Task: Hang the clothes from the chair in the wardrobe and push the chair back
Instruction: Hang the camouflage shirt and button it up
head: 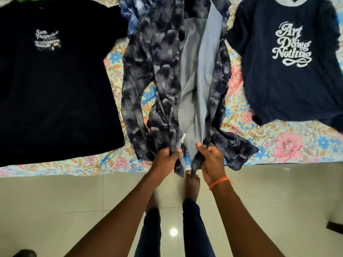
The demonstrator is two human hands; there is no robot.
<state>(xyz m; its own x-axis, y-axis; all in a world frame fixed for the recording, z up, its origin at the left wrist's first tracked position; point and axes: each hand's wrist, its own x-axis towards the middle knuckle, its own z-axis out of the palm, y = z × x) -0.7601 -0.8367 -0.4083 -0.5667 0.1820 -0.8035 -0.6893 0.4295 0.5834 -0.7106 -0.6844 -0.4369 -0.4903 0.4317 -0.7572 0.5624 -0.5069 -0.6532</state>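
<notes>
A dark blue-grey patterned button shirt (163,71) lies open down the middle of a bed with a floral sheet (289,143), its plain grey inside showing. My left hand (166,157) grips the left bottom hem of the shirt at the bed's near edge. My right hand (209,160), with an orange band at the wrist, grips the right bottom hem. A black T-shirt (55,89) with a San Francisco print lies flat to the left. A navy T-shirt (289,62) with white lettering lies flat to the right. No chair or wardrobe shows.
A glossy cream tiled floor (74,210) runs along the bed's near edge, where my bare feet (192,184) stand. A dark object (335,227) sits at the right edge of the floor and another dark object (25,253) at the bottom left.
</notes>
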